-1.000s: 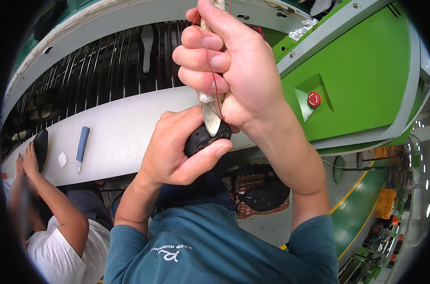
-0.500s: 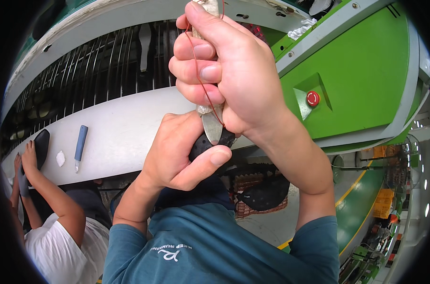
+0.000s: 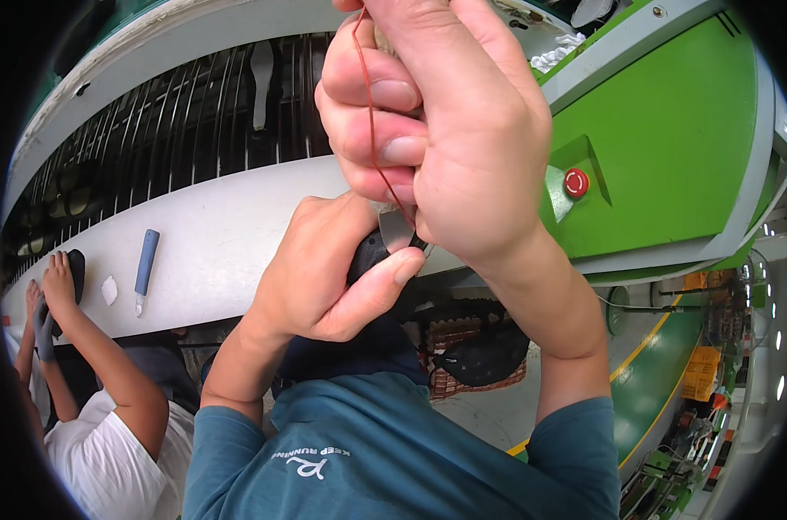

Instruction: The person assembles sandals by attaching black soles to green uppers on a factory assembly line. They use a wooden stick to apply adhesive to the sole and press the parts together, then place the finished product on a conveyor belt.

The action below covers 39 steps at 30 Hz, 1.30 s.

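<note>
Black piece [image 3: 369,253] clasped in left hand [image 3: 324,269]; right hand [image 3: 445,139] fisted, perhaps on a blade [image 3: 396,232]

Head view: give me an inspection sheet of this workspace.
Surface: white ledge along a rack of dark rods.
Job's things: dark piece in the left hand; thin reddish thread and a metal blade in the right hand.
Clutter: blue-handled tool, small white scrap.
Grippers: left hand and right hand both closed.
Cables: nothing seen.
Surroundings: green machine with red button; co-worker's hand on the ledge.
</note>
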Each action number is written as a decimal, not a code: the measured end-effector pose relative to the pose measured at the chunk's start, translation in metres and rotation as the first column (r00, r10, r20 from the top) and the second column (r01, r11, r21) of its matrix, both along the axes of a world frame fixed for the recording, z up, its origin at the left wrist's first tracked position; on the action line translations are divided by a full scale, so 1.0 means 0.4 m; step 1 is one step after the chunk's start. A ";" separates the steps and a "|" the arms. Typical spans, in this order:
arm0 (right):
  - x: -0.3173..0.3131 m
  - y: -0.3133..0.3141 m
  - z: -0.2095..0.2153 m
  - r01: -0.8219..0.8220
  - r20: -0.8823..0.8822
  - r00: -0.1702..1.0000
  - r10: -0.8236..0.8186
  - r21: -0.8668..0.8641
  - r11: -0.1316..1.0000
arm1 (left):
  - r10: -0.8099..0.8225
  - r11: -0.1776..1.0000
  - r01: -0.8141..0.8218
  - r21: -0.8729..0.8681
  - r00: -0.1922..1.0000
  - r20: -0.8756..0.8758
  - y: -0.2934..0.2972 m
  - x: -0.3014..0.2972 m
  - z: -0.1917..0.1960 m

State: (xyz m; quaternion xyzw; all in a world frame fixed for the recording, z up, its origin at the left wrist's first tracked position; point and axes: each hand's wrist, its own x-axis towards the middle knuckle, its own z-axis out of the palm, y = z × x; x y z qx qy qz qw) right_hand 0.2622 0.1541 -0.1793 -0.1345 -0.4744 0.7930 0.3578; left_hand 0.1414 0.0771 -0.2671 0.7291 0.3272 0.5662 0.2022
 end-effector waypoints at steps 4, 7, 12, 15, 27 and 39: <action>0.007 -0.001 -0.003 0.000 -0.011 1.000 0.000 0.025 1.000 | -0.018 1.000 0.018 0.000 1.000 -0.017 0.009 -0.001 -0.012; 0.015 -0.002 -0.002 -0.004 -0.007 1.000 0.005 0.049 0.999 | -0.035 0.999 0.035 0.014 0.999 -0.003 0.016 0.008 -0.011; 0.020 0.000 -0.006 -0.037 0.007 0.999 0.036 0.103 0.994 | -0.093 0.995 0.089 -0.053 0.992 -0.084 0.009 0.006 -0.023; 0.014 -0.001 -0.009 -0.051 0.001 0.999 0.051 0.138 0.989 | -0.099 0.994 0.096 -0.045 0.993 -0.072 0.001 0.015 -0.010; 0.045 0.040 -0.044 0.064 -0.286 0.958 0.025 0.298 0.952 | -0.024 0.975 0.047 -0.218 0.994 0.105 0.021 -0.008 -0.008; 0.117 0.016 0.010 0.069 -0.508 0.819 0.268 0.550 0.832 | -0.070 0.990 0.074 -0.122 0.997 0.038 0.031 0.001 -0.006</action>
